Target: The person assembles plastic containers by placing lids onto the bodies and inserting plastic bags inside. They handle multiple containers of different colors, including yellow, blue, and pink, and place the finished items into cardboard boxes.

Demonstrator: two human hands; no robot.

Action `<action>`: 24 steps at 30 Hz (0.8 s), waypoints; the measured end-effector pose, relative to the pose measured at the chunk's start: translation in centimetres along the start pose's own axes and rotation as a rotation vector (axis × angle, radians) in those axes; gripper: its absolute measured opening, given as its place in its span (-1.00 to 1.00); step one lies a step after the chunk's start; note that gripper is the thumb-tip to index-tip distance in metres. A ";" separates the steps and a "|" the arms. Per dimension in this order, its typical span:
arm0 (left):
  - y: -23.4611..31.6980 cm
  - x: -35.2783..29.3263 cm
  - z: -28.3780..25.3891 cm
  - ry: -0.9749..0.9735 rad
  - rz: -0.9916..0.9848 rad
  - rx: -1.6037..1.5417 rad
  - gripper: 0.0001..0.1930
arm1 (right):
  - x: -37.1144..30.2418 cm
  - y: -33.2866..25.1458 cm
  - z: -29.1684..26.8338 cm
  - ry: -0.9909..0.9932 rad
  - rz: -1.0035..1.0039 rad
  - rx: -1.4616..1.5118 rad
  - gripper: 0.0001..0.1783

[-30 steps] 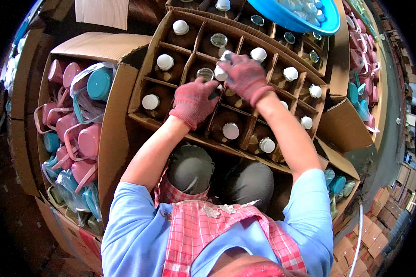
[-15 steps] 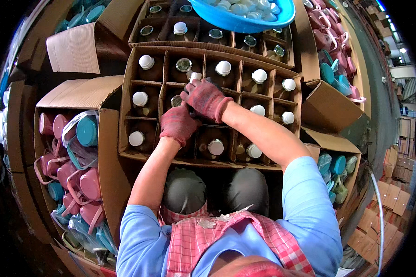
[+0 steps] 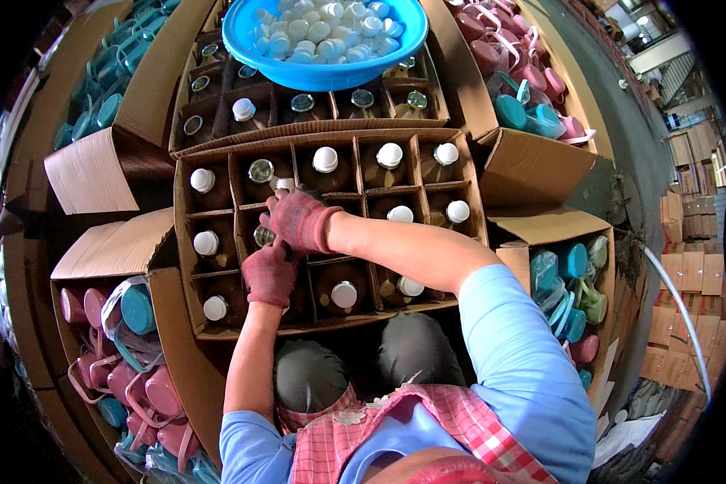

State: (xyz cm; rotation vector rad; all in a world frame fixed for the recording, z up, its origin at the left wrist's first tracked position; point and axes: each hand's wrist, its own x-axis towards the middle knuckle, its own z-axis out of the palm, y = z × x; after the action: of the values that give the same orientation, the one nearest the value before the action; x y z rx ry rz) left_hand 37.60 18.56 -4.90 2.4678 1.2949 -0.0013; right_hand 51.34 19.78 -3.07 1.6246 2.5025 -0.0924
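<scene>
Red-gloved and curled, their grip unclear, the left hand (image 3: 269, 273) and right hand (image 3: 302, 219) crowd an upright uncapped bottle (image 3: 263, 235), the right nearer another open-mouthed bottle (image 3: 260, 170) beyond.

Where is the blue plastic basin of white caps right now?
In the head view, the blue plastic basin is at the top, just left of centre, on the far divided bottle carton, beyond the nearer carton and the gloved right hand.

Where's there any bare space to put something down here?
The grey floor at right looks open, between the carton of pink and teal containers and the stacked brown boxes. It's crowded around the left hand and right hand: bottles fill the divided carton, and white caps heap the blue basin.
</scene>
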 end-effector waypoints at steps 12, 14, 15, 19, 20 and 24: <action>0.8 -0.2 -0.6 -0.044 0.023 0.107 -0.67 | -9.3 18.4 -0.3 0.519 1.056 0.290 -0.46; 0.5 -0.7 -0.9 0.050 -0.008 0.072 -0.67 | -9.3 19.9 -1.4 0.471 1.120 0.220 -0.45; 0.0 -1.1 -1.2 0.149 0.048 -0.052 -0.63 | -9.5 21.1 -0.9 0.511 1.101 0.240 -0.47; -1.6 -1.1 -4.4 0.270 0.010 -0.018 -0.59 | -11.3 24.7 1.5 0.539 1.151 0.156 -0.49; -2.3 -1.1 -4.4 0.205 -0.032 0.122 -0.59 | -11.7 23.2 -0.1 0.366 1.232 0.152 -0.50; -1.6 1.9 -4.0 0.284 0.085 0.021 -0.61 | -12.8 24.5 2.6 0.157 1.175 0.112 -0.47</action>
State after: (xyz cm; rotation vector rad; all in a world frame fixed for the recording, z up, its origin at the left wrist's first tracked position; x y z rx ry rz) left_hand 36.75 22.14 -1.90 2.6097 1.3008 0.3710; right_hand 79.03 17.89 -2.70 2.8998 1.2508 0.0433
